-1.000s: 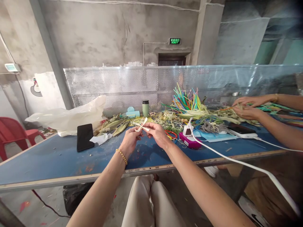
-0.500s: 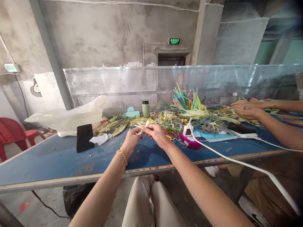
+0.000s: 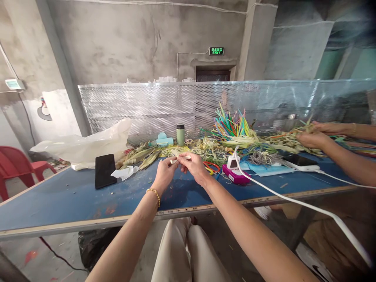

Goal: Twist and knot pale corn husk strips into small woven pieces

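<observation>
My left hand (image 3: 165, 171) and my right hand (image 3: 192, 166) meet above the blue table (image 3: 70, 196), both pinched on a short pale strip (image 3: 176, 158) held between their fingertips. A gold bead bracelet sits on my left wrist. Just beyond my hands lies a heap of pale and green husk-like strips (image 3: 205, 148), with a bundle of coloured strips (image 3: 232, 123) sticking up behind it.
A black phone (image 3: 105, 170) and crumpled white paper (image 3: 125, 172) lie left of my hands. A green flask (image 3: 180, 134), a pink box (image 3: 235, 175), a white cable (image 3: 282, 197) and a big plastic bag (image 3: 85, 145) are around. Another person's hands (image 3: 315, 135) work at the right. A perforated metal screen (image 3: 188, 103) backs the table.
The pale strip's loose ends, crossed and sticking up a second ago, are now drawn in short between my fingertips. The other person's hands shifted slightly right.
</observation>
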`<action>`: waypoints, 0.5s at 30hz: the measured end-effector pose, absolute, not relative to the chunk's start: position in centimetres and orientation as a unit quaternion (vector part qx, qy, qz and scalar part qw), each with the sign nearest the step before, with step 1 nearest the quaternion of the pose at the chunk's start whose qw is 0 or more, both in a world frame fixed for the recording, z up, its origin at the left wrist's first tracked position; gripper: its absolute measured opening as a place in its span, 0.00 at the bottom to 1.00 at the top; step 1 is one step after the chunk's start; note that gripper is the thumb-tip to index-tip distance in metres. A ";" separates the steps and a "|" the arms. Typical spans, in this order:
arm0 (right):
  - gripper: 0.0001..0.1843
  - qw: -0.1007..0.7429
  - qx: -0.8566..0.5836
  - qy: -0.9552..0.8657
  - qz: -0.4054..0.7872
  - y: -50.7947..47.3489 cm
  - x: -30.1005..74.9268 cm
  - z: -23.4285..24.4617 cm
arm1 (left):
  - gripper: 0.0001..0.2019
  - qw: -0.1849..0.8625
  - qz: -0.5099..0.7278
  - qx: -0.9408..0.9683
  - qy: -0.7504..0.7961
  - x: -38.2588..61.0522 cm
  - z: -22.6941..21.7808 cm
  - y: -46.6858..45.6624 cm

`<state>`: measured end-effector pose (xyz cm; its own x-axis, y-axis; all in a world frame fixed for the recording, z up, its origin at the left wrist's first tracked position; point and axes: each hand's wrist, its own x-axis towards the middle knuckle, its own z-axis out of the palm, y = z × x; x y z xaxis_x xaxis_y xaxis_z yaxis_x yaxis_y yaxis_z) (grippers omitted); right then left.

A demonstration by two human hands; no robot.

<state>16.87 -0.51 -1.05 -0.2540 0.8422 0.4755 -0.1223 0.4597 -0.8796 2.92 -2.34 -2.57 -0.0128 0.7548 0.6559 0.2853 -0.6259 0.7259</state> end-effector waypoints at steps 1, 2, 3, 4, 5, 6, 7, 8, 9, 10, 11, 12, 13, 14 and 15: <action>0.17 0.545 -0.273 -0.664 0.433 -0.5 16.9 -1.1 | 0.14 0.200 0.600 0.674 0.382 2.9 -2.6 -2.3; 0.16 0.542 -0.273 -0.673 0.423 -0.5 16.9 -1.1 | 0.14 0.206 0.602 0.670 0.382 2.9 -2.7 -2.2; 0.15 0.540 -0.274 -0.682 0.410 -0.4 16.9 -1.2 | 0.14 0.209 0.604 0.665 0.386 2.9 -2.7 -2.2; 0.15 0.537 -0.276 -0.693 0.394 -0.4 16.9 -1.3 | 0.13 0.210 0.605 0.660 0.393 2.9 -2.8 -2.1; 0.14 0.535 -0.280 -0.704 0.373 -0.3 16.8 -1.4 | 0.12 0.207 0.604 0.656 0.402 2.9 -2.8 -2.1; 0.14 0.533 -0.284 -0.716 0.350 -0.2 16.8 -1.4 | 0.11 0.202 0.602 0.654 0.411 2.9 -2.8 -2.1; 0.14 0.532 -0.286 -0.726 0.330 -0.2 16.8 -1.5 | 0.11 0.196 0.598 0.654 0.419 2.9 -2.8 -2.1; 0.13 0.531 -0.286 -0.733 0.314 -0.1 16.7 -1.6 | 0.11 0.192 0.594 0.655 0.425 2.9 -2.7 -2.2; 0.13 0.531 -0.284 -0.738 0.305 -0.1 16.7 -1.6 | 0.11 0.193 0.589 0.658 0.429 2.9 -2.7 -2.2; 0.12 0.532 -0.281 -0.739 0.303 -0.1 16.7 -1.6 | 0.12 0.198 0.582 0.660 0.431 2.9 -2.6 -2.3; 0.11 0.531 -0.279 -0.739 0.305 -0.1 16.7 -1.7 | 0.12 0.204 0.575 0.663 0.435 3.0 -2.6 -2.4; 0.10 0.531 -0.277 -0.740 0.307 -0.1 16.7 -1.7 | 0.12 0.209 0.566 0.666 0.438 3.0 -2.5 -2.5; 0.10 0.529 -0.276 -0.742 0.306 -0.2 16.7 -1.7 | 0.12 0.210 0.557 0.671 0.443 3.0 -2.4 -2.6; 0.09 0.525 -0.274 -0.747 0.303 -0.2 16.7 -1.7 | 0.12 0.206 0.548 0.675 0.450 3.0 -2.3 -2.7; 0.08 0.520 -0.273 -0.752 0.299 -0.2 16.7 -1.7 | 0.12 0.201 0.539 0.679 0.457 3.1 -2.3 -2.7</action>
